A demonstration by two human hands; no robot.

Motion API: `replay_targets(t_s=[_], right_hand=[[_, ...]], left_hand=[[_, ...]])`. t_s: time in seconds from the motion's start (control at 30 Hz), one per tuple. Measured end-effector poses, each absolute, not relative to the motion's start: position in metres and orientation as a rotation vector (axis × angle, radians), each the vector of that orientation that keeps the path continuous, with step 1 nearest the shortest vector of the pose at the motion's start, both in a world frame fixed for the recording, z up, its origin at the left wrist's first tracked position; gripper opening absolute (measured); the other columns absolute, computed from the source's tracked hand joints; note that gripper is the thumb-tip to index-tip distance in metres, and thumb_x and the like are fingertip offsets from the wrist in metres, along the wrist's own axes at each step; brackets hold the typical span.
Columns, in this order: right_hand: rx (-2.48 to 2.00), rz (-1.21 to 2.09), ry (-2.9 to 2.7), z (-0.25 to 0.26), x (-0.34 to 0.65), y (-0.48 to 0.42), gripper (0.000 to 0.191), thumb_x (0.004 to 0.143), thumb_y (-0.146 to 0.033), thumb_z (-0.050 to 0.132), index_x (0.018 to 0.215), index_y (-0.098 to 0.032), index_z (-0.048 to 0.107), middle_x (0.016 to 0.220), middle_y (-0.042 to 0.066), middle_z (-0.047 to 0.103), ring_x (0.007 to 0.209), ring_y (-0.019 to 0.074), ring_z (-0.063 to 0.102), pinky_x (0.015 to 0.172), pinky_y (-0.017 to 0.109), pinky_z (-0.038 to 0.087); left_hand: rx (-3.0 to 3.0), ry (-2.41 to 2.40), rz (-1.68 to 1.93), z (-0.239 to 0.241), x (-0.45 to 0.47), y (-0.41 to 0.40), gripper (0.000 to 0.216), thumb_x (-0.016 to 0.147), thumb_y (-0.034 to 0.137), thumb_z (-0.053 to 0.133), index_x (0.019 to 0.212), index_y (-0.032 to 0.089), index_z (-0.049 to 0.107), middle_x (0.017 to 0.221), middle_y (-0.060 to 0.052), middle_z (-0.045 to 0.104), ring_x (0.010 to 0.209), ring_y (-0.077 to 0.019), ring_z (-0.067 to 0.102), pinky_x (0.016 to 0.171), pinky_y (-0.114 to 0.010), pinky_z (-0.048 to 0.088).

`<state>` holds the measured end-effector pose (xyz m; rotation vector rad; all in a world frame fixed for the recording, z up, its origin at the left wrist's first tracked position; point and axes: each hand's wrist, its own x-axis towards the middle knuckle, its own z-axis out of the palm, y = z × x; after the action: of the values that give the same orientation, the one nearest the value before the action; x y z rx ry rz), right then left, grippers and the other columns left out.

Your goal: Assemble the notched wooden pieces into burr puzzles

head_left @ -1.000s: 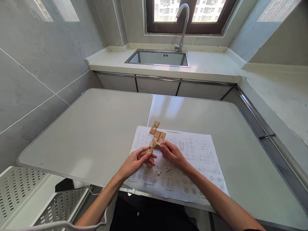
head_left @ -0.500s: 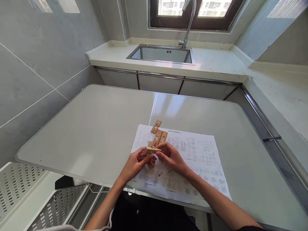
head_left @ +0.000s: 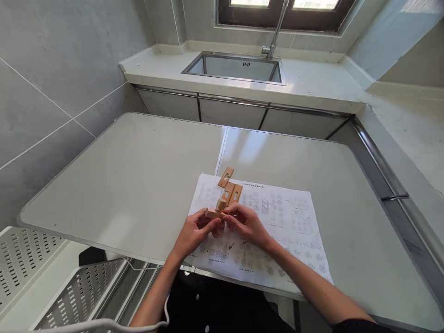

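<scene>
A small cluster of interlocked wooden puzzle pieces is held just above a printed instruction sheet on the white table. My left hand grips the cluster from the left and below, fingers curled round it. My right hand pinches its right side with fingertips. Three flat slotted wooden pieces lie on the sheet's far edge: one single piece and a pair side by side.
A steel sink with a tap sits in the counter behind the table. Grey tiled wall on the left. White perforated metal shelving stands low at the left, below the table's edge. A counter runs along the right.
The held wooden pieces have been turned between the fingers and now lie more level. The camera has tilted down, so the sink and window sit higher in view.
</scene>
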<state>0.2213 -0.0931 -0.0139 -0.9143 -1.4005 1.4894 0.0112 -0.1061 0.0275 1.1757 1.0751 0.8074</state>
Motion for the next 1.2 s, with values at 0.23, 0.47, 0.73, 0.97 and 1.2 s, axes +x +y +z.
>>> replay_targets(t_s=[0.23,0.47,0.73,0.97,1.2], right_hand=[[-0.963,1.411,-1.479,-0.011,0.221,-0.094,0.031,0.089,-0.048,0.081,0.093,-0.022,0.064,0.086,0.003,0.071,0.069,0.0161,0.070,0.062,0.029,0.058],[-0.975,1.333,-1.561,-0.009,0.223,-0.095,0.030,0.090,-0.047,0.080,0.089,-0.022,0.065,0.080,0.002,0.069,0.064,0.0150,0.065,0.057,0.028,0.053],[-0.897,1.113,-1.732,-0.005,0.221,-0.097,0.019,0.097,-0.038,0.074,0.109,-0.024,0.069,0.090,0.004,0.070,0.064,0.0131,0.063,0.056,0.026,0.055],[-0.937,0.744,-1.984,-0.008,0.225,-0.098,0.021,0.103,-0.031,0.065,0.123,-0.024,0.064,0.120,0.010,0.064,0.060,0.0081,0.057,0.056,0.026,0.053],[-1.016,0.576,-2.223,-0.014,0.233,-0.095,0.027,0.097,-0.040,0.073,0.119,-0.026,0.069,0.109,0.008,0.071,0.079,0.0173,0.067,0.062,0.027,0.048]], left_hand=[[1.177,1.124,0.862,0.023,0.014,-0.110,0.033,0.091,0.048,0.077,0.098,0.016,0.070,0.074,-0.001,0.074,0.065,-0.0155,0.069,0.065,-0.026,0.056],[1.151,1.141,0.882,0.022,0.014,-0.111,0.034,0.087,0.047,0.081,0.097,0.016,0.070,0.068,0.001,0.069,0.061,-0.0131,0.063,0.062,-0.024,0.052],[1.143,1.218,0.944,0.032,0.016,-0.110,0.038,0.086,0.051,0.081,0.094,0.015,0.072,0.067,0.000,0.067,0.057,-0.0117,0.058,0.059,-0.024,0.051],[1.151,1.205,0.990,0.029,0.013,-0.107,0.044,0.088,0.055,0.077,0.107,0.016,0.069,0.072,0.000,0.067,0.057,-0.0125,0.063,0.053,-0.023,0.052],[1.097,1.141,0.957,0.024,0.014,-0.108,0.048,0.097,0.065,0.061,0.102,0.017,0.056,0.094,-0.006,0.073,0.055,-0.0132,0.067,0.046,-0.024,0.051]])
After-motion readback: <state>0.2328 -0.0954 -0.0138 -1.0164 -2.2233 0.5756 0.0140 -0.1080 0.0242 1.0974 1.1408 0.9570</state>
